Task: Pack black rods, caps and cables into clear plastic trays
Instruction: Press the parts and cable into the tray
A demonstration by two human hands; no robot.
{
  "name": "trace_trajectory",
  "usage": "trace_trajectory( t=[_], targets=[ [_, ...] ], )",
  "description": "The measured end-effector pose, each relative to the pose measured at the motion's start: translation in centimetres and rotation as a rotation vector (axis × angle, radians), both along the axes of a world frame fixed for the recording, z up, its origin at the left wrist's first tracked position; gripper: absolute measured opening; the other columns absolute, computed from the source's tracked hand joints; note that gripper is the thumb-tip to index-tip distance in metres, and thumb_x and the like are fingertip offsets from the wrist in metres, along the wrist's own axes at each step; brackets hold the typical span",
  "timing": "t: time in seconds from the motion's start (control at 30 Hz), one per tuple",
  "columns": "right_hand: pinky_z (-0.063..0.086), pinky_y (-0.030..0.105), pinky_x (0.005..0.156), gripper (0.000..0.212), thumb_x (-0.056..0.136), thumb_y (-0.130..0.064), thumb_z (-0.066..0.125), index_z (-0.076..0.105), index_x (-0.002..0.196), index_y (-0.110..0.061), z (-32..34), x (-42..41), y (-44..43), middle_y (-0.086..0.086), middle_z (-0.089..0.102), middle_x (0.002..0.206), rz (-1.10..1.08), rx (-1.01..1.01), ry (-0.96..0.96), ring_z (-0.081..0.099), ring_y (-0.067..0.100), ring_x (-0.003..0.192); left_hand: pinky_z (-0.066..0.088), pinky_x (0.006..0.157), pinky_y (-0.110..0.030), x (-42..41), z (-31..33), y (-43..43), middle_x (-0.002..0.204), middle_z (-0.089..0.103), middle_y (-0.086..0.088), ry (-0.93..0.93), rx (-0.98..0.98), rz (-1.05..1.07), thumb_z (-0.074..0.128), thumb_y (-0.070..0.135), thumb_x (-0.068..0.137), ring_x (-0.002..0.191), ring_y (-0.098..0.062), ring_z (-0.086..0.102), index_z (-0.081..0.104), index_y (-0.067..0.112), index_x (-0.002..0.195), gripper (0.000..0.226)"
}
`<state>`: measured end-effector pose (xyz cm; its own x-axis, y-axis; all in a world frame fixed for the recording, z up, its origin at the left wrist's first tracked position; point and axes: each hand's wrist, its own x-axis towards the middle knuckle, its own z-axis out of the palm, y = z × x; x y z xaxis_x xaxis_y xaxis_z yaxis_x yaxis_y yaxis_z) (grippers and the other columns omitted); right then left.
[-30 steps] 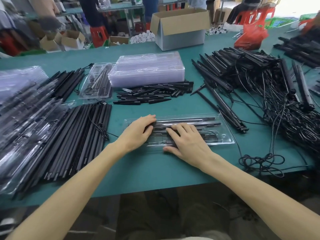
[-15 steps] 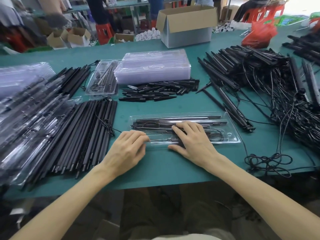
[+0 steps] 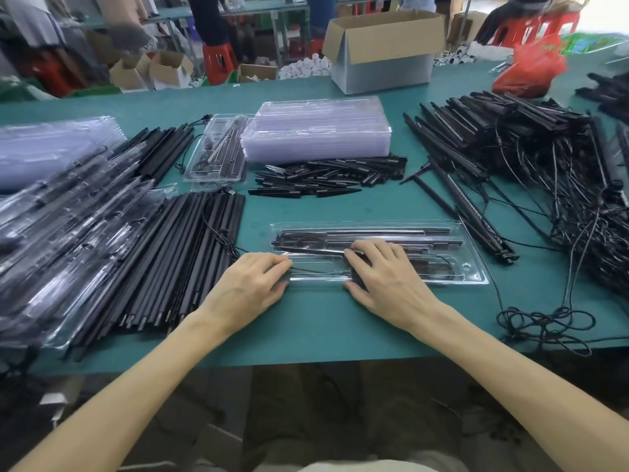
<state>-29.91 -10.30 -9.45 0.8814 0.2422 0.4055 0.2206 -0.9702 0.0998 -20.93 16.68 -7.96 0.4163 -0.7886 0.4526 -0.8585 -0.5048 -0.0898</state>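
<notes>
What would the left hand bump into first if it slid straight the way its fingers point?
The left hand points right and slightly away, its fingertips already at the clear tray's left end. It would probably meet the right hand's fingers next.

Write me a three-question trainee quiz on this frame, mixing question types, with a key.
1. True or false: the clear tray under the hands already holds black rods.
2. Multiple choice: where does the stack of empty clear trays sit relative to the pile of black caps?
A. nearer the person
B. farther from the person, just behind the caps
C. on the floor
3. Fill in: the right hand rests flat on the tray, while the left hand is at the tray's ____ end.

Key: 1 true; 2 B; 3 left.
</notes>
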Motion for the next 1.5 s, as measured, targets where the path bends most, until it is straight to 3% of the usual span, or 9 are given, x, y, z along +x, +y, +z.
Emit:
trace_trajectory(
  t=[0.33, 0.43, 0.6, 0.73, 0.9, 1.03, 1.17, 1.37, 1.5],
  targets=[
    [0.045, 0.041, 0.1, 0.047, 0.091, -0.042, 0.066, 0.06, 0.123, -0.009, -0.2, 2.7, 4.9, 0.008, 0.059, 0.125, 0.19, 0.041, -0.014, 0.055, 0.028, 0.118, 0.058, 0.091, -0.042, 1.1, 1.0, 2.5, 0.132, 0.051, -0.003, 0.365, -0.096, 0.027, 0.076, 0.022, 0.089, 0.107, -0.016, 0.067, 0.056, 0.005, 0.13, 0.049],
    [0.048, 0.042, 0.092, 0.031, 0.093, -0.029, 0.062, 0.062, 0.114, -0.006, -0.4, 3.4, 5.8, 0.011, 0.06, 0.118, 0.19, 0.075, -0.018, 0.058, 0.03, 0.111, 0.059, 0.081, -0.04, 0.9, 1.1, 2.8, 0.133, 0.051, -0.006, 0.265, -0.01, 0.039, 0.072, 0.015, 0.09, 0.091, -0.024, 0.068, 0.058, 0.003, 0.127, 0.042],
    [0.05, 0.04, 0.089, 0.027, 0.091, -0.026, 0.063, 0.064, 0.111, -0.007, -0.8, 3.6, 5.1, 0.009, 0.062, 0.115, 0.203, 0.11, -0.078, 0.06, 0.028, 0.107, 0.056, 0.084, -0.041, 0.8, 0.7, 2.8, 0.125, 0.056, -0.011, 0.175, -0.006, 0.066, 0.074, 0.015, 0.089, 0.094, -0.027, 0.064, 0.066, 0.003, 0.111, 0.026],
    [0.049, 0.041, 0.091, 0.029, 0.093, -0.027, 0.063, 0.063, 0.115, -0.008, -0.9, 3.4, 5.3, 0.008, 0.061, 0.118, 0.191, 0.156, -0.063, 0.058, 0.027, 0.109, 0.049, 0.089, -0.036, 0.9, 0.6, 3.3, 0.118, 0.053, -0.005, 0.2, -0.044, 0.193, 0.076, 0.032, 0.086, 0.098, -0.024, 0.059, 0.06, 0.009, 0.119, 0.043],
    [0.046, 0.039, 0.099, 0.039, 0.094, -0.036, 0.066, 0.063, 0.122, -0.009, -0.6, 3.1, 5.4, 0.008, 0.06, 0.124, 0.164, 0.282, -0.016, 0.056, 0.027, 0.115, 0.029, 0.112, -0.042, 2.2, 0.9, 3.6, 0.13, 0.058, -0.006, 0.214, 0.069, 0.302, 0.075, 0.052, 0.082, 0.128, -0.027, 0.05, 0.058, 0.007, 0.129, 0.067],
    [0.042, 0.037, 0.103, 0.039, 0.097, -0.036, 0.063, 0.064, 0.125, -0.01, -0.4, 2.9, 5.3, 0.006, 0.06, 0.126, 0.171, 0.337, 0.011, 0.055, 0.026, 0.118, 0.034, 0.11, -0.04, 2.8, 0.7, 3.9, 0.119, 0.06, -0.002, 0.399, 0.054, 0.267, 0.07, 0.053, 0.082, 0.119, -0.024, 0.05, 0.063, 0.011, 0.127, 0.061],
    [0.044, 0.039, 0.1, 0.03, 0.1, -0.031, 0.06, 0.067, 0.118, -0.008, -0.3, 2.9, 5.5, 0.006, 0.063, 0.12, 0.168, 0.417, -0.018, 0.058, 0.027, 0.113, 0.046, 0.096, -0.045, 3.7, 0.9, 4.6, 0.1, 0.061, 0.002, 0.438, -0.024, 0.198, 0.078, 0.021, 0.086, 0.102, -0.021, 0.052, 0.072, 0.011, 0.114, 0.03],
    [0.048, 0.043, 0.097, 0.039, 0.092, -0.034, 0.069, 0.067, 0.118, -0.005, -0.3, 2.9, 5.4, 0.011, 0.064, 0.12, 0.192, 0.232, -0.033, 0.059, 0.029, 0.112, 0.045, 0.087, -0.036, 3.3, 1.0, 3.9, 0.087, 0.062, 0.005, 0.409, -0.121, 0.193, 0.069, 0.012, 0.093, 0.09, -0.021, 0.053, 0.076, 0.011, 0.098, 0.009],
    [0.05, 0.041, 0.09, 0.023, 0.096, -0.024, 0.067, 0.073, 0.108, -0.006, 0.0, 2.9, 5.5, 0.007, 0.068, 0.107, 0.179, 0.453, -0.072, 0.061, 0.027, 0.101, 0.047, 0.086, -0.038, 2.9, 1.3, 3.7, 0.087, 0.063, 0.001, 0.403, -0.116, 0.2, 0.07, 0.011, 0.093, 0.09, -0.024, 0.055, 0.076, 0.009, 0.098, 0.008]
  ],
)
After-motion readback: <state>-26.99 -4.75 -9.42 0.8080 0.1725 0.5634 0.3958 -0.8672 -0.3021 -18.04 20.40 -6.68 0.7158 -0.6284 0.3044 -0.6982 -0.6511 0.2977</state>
